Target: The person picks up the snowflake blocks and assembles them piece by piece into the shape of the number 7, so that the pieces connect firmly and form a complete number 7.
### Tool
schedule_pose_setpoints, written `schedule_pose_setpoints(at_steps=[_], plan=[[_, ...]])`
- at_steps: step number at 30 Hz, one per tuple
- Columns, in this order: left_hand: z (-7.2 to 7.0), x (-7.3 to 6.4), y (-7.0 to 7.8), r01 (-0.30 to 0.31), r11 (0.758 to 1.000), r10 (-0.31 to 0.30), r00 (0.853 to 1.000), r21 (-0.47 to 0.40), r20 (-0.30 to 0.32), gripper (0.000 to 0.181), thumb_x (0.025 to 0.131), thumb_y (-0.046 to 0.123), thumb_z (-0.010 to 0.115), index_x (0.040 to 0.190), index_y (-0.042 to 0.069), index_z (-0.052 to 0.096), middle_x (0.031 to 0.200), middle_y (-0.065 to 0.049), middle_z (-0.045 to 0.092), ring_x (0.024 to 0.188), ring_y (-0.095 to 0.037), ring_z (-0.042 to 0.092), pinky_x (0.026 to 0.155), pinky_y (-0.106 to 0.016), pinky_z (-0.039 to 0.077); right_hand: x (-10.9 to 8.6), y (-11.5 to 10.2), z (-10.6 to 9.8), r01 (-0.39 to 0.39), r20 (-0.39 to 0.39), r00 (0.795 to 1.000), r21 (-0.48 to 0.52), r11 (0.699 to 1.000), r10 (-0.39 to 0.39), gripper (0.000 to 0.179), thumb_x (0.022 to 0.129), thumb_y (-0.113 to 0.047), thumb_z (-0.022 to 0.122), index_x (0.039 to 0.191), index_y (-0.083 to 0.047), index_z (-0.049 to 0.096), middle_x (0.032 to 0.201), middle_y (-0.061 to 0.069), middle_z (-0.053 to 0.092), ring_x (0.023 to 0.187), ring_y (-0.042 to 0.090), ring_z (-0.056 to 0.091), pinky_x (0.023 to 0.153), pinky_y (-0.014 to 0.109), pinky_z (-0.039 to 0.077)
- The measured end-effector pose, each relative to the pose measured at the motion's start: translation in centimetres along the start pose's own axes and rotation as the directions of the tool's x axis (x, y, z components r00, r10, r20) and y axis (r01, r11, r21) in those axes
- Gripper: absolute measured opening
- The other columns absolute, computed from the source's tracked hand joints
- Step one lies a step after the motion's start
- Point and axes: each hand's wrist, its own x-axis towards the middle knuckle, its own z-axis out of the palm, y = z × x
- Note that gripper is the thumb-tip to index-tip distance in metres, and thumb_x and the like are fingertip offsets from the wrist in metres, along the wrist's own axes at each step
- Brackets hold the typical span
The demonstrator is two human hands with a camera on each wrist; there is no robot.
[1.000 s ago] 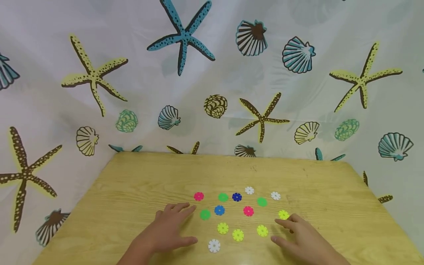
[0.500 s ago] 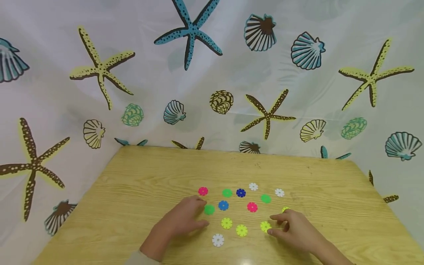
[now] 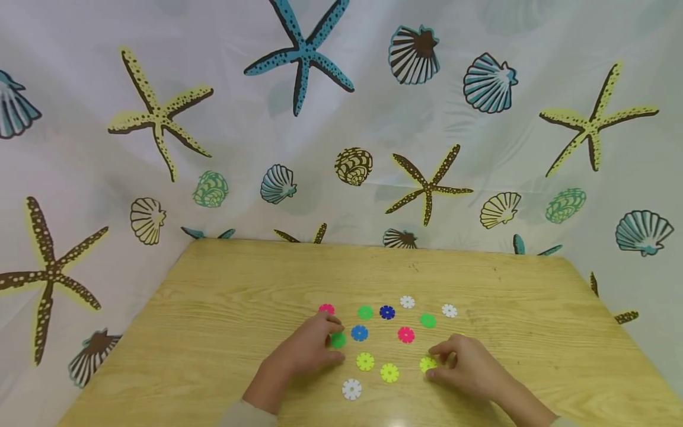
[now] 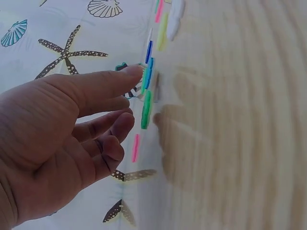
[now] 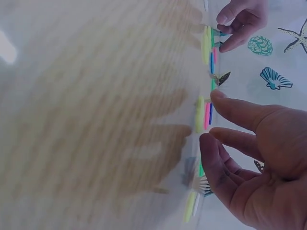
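Note:
Flat plastic discs with notched rims lie scattered on a wooden table. My left hand [image 3: 306, 347] is at a green disc [image 3: 338, 340], thumb on the near side and fingers beyond it. In the left wrist view a gap shows between thumb and fingertips, with the green disc [image 4: 146, 110] just past them. A pink disc [image 3: 326, 309] is partly covered by this hand. On the right, a yellow disc [image 3: 427, 364] lies between the thumb and index finger of my right hand [image 3: 469, 370]. The right wrist view shows those fingertips apart, close to the yellow disc [image 5: 199, 115].
Between the hands are a blue disc [image 3: 360, 333], a pink disc [image 3: 406, 335] and two yellow ones. A white disc [image 3: 351, 389] lies nearest me. Farther back are green, dark blue and white discs. A shell-and-starfish patterned cloth [image 3: 320, 136] hangs around the table.
My left hand has moved right to the green disc, now overlapping the pink one. My right hand has come left to the yellow disc, fingers closer together, and hides another yellow disc behind it.

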Motion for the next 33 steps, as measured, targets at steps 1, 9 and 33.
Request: schedule_pose_setpoints(at_steps=[1, 9, 33], plan=[[0.0, 0.1, 0.0, -0.003, 1.0, 0.003, 1.0, -0.005, 0.001, 0.052, 0.087, 0.012, 0.078, 0.131, -0.008, 0.06, 0.134, -0.017, 0.057, 0.111, -0.028, 0.058, 0.097, -0.045, 0.052, 0.1, -0.1, 0.0, -0.003, 0.001, 1.0, 0.003, 1.0, 0.003, 0.042, 0.079, -0.03, 0.085, 0.109, -0.001, 0.075, 0.086, 0.001, 0.066, 0.069, 0.01, 0.056, 0.058, 0.02, 0.047], [-0.7, 0.7, -0.3, -0.025, 0.996, 0.024, 0.999, -0.081, -0.025, 0.047, 0.084, 0.004, 0.079, 0.127, -0.006, 0.063, 0.125, -0.013, 0.058, 0.101, -0.026, 0.06, 0.087, -0.039, 0.056, 0.6, -0.2, -0.4, -0.037, 0.029, 0.999, 0.037, 0.999, 0.036, 0.035, 0.077, -0.027, 0.086, 0.102, -0.005, 0.077, 0.085, -0.001, 0.067, 0.072, 0.013, 0.057, 0.06, 0.021, 0.047], [0.1, 1.4, -1.6, 0.023, 0.998, -0.027, 0.998, -0.058, -0.062, 0.025, 0.082, 0.008, 0.081, 0.099, 0.006, 0.063, 0.091, -0.002, 0.06, 0.079, -0.015, 0.052, 0.07, -0.027, 0.048, 0.5, -1.1, 0.6, -0.191, -0.102, 0.976, 0.027, 0.981, 0.193, 0.025, 0.069, -0.019, 0.091, 0.088, -0.013, 0.077, 0.082, -0.006, 0.072, 0.079, 0.008, 0.064, 0.076, 0.034, 0.057]])
